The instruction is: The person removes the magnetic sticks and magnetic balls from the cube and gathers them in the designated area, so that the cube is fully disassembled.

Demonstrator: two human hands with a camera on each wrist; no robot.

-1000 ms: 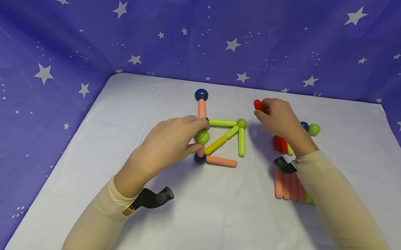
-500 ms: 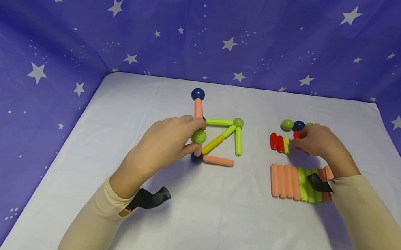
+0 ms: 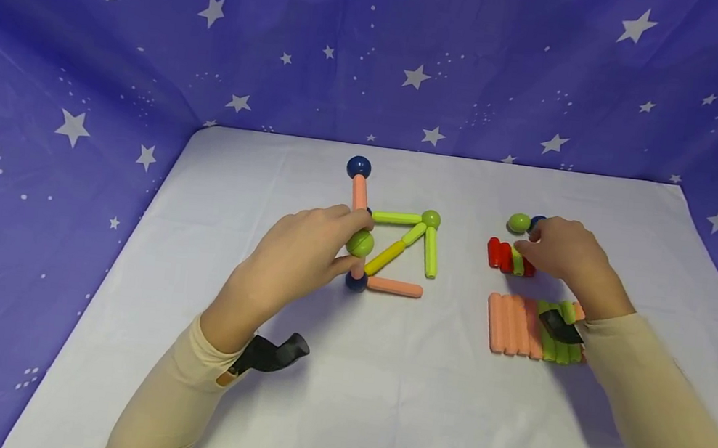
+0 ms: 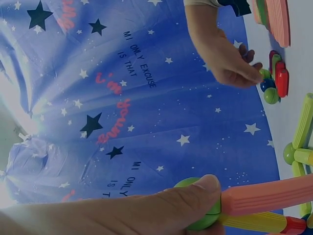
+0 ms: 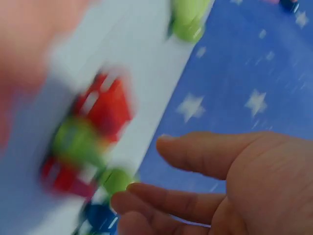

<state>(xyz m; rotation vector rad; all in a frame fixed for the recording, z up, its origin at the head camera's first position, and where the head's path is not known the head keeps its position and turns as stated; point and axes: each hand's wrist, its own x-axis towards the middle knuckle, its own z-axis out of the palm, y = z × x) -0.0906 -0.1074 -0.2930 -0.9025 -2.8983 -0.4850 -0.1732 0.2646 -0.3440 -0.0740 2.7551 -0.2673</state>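
Note:
My left hand (image 3: 296, 261) pinches a green ball (image 3: 360, 244) of a ball-and-stick figure; in the left wrist view the thumb lies on the green ball (image 4: 188, 196), with a pink stick (image 4: 264, 196) and a yellow stick (image 4: 254, 222) running from it. Blue balls (image 3: 359, 167) and pink sticks (image 3: 395, 287) stand around that hand. My right hand (image 3: 569, 257) is over the short red (image 3: 494, 253) and green (image 3: 517, 261) pieces. In the right wrist view the right hand (image 5: 234, 181) has thumb and fingers apart with nothing between them; the pieces there are blurred.
Green sticks meet at a green ball (image 3: 431, 220) right of the left hand. Long pink sticks (image 3: 506, 325) and green ones lie in a row below the right hand. Behind it are a green ball (image 3: 520, 223) and a partly hidden blue ball. A starry cloth (image 3: 320, 88) hangs behind.
My right hand has carried a red piece right to the short pieces and let it go there, then shifted slightly left. My left hand keeps its hold on the green ball.

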